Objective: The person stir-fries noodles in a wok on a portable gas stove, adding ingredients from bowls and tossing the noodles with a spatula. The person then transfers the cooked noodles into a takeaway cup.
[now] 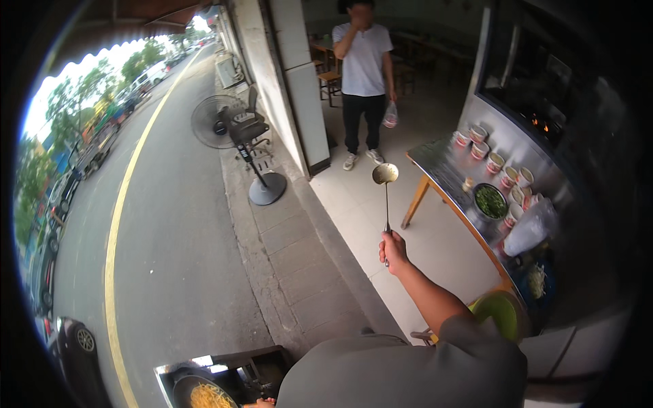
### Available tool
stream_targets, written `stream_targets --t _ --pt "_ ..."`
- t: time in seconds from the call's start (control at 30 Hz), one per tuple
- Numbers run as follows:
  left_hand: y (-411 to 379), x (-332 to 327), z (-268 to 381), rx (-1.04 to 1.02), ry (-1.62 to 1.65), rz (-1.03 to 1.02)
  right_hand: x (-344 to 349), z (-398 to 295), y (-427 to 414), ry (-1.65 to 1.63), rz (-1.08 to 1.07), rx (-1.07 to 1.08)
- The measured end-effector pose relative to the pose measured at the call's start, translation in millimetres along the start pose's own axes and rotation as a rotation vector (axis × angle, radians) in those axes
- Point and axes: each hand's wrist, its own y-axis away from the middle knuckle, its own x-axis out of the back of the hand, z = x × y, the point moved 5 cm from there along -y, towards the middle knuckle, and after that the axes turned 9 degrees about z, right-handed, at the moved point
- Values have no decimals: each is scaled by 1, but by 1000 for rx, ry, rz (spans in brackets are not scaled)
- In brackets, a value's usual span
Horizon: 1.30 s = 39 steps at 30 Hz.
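My right hand (394, 250) grips the handle of a metal ladle (385, 174), held out at arm's length ahead of me. The ladle's bowl has some residue in it and points away from me, over the tiled floor of the doorway. At the bottom edge, my left hand (265, 403) is partly cut off, closed around what looks like the handle of a wok. That wok (182, 388) holds a heap of yellowish noodles (209, 397) and sits on a dark stove (257, 370).
A metal-topped table (433, 159) bears several paper bowls (495, 162), a pot of chopped greens (491, 201) and plastic bags (531, 227). A green bin (497, 313) stands by its near end. A person (363, 71) holds a bag inside. A pedestal fan (267, 188) stands on the pavement.
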Motion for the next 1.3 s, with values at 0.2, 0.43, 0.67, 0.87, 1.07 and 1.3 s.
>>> stream_targets --t 0.2,0.43,0.67,0.87,1.07,1.3 --pt "55 -50 6 -63 -174 -50 229 -101 -62 92 561 266" --pt "99 -91 18 -112 -278 -115 401 -127 -101 387 856 112" --pt "113 -106 31 -131 -312 -135 427 -90 -148 58 688 60" --pt "104 -106 34 -121 -309 -132 422 -108 -109 -298 711 -47" --pt "90 -92 42 -89 -260 -112 435 -112 -97 -635 517 -75" --pt "23 -34 57 8 -9 -67 364 -128 -49 -354 330 -38"
